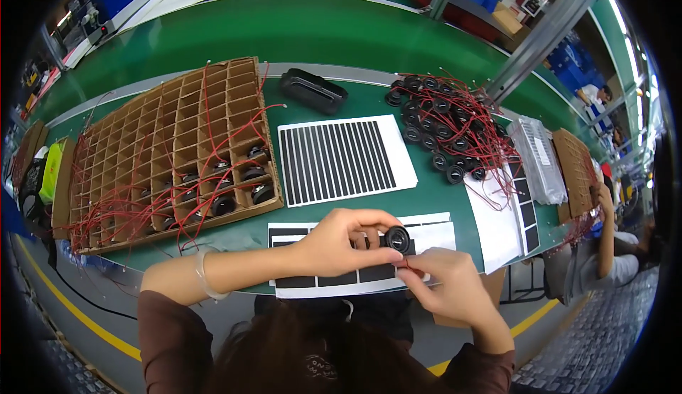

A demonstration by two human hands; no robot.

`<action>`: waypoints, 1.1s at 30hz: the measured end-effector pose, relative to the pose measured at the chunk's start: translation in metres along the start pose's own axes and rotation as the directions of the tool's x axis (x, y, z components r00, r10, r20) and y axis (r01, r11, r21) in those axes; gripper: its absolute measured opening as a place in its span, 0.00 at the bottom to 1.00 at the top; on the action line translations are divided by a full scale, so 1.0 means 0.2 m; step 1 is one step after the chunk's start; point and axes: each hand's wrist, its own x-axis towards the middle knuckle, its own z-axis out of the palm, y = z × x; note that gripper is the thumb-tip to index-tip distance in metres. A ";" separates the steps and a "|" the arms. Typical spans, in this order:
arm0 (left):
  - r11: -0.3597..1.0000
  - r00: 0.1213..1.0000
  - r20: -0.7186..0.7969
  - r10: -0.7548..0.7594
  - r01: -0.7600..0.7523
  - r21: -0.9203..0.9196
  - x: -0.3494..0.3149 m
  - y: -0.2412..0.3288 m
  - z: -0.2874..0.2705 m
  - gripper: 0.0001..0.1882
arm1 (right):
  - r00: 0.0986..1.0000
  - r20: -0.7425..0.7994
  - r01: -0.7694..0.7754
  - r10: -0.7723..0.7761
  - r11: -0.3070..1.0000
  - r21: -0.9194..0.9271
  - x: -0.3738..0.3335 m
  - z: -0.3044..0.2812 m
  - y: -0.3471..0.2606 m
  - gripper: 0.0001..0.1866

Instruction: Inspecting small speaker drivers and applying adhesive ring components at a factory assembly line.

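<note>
A small round black speaker is gripped between the thumb and fingers of my left hand, its face turned up. Close against it, my right hand has thumb and forefinger pinched together just below the speaker's lower edge. A bit of red shows there, but what the pinch holds is too small to make out. Under both hands lie white sheets with large black rectangles. Beyond them rests a white sheet with narrow black strips.
A cardboard divider box on the left holds several speakers with red wires. Back right lies a heap of wired black speakers. A black plastic case sits behind the striped sheet. Clear plastic packaging stands right; a person works beyond.
</note>
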 end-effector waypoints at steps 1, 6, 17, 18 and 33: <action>0.974 0.999 0.004 -0.034 0.032 0.225 -0.01 0.04 -0.01 0.18 | 0.995 0.099 -0.027 0.012 0.988 0.154 0.01 -0.03 0.02 0.05; 0.722 0.938 -0.212 0.275 -0.056 0.690 0.04 -0.02 -0.05 0.17 | 0.965 -0.114 -0.224 0.237 0.968 0.115 0.25 -0.10 0.20 0.11; 0.666 0.926 -0.212 0.314 -0.056 0.744 0.05 -0.11 -0.07 0.19 | 0.933 -0.355 -0.127 0.063 0.979 -0.160 0.78 0.27 0.47 0.06; 0.663 0.923 -0.215 0.319 -0.055 0.747 0.05 -0.11 -0.07 0.21 | 0.934 -0.353 -0.107 0.048 0.983 -0.149 0.80 0.28 0.47 0.07; 0.662 0.930 -0.202 0.306 -0.055 0.747 0.04 -0.10 -0.07 0.19 | 0.939 -0.282 -0.206 0.197 0.978 -0.005 0.83 0.25 0.46 0.05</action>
